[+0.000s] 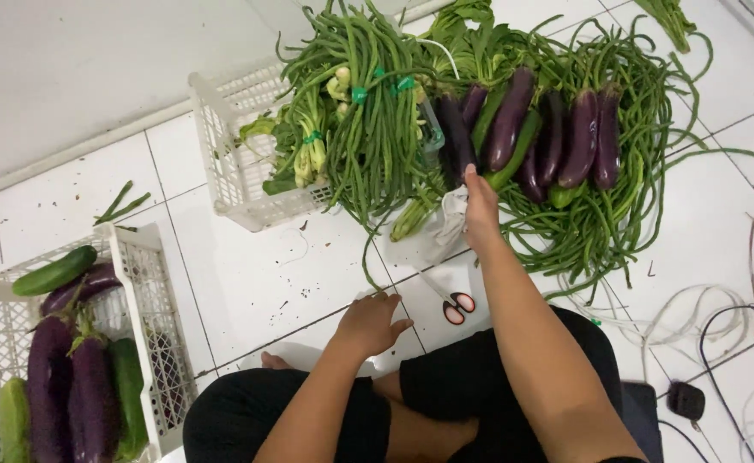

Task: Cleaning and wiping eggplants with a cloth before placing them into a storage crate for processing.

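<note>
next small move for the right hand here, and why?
Probably close the right hand on the dark purple eggplant at its fingertips and draw it off the heap. That hand is already stretched to the eggplants lying on the long beans, while the left hand rests flat on the floor, near the scissors.

A home floor used for sorting produce: white tiles (248, 283), plastic crates (231, 163), heaped long beans (368, 129) and eggplants (565, 137).

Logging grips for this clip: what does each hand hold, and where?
Right hand grips crumpled white plastic bag at its upper edge; left hand rests empty on floor.
</note>
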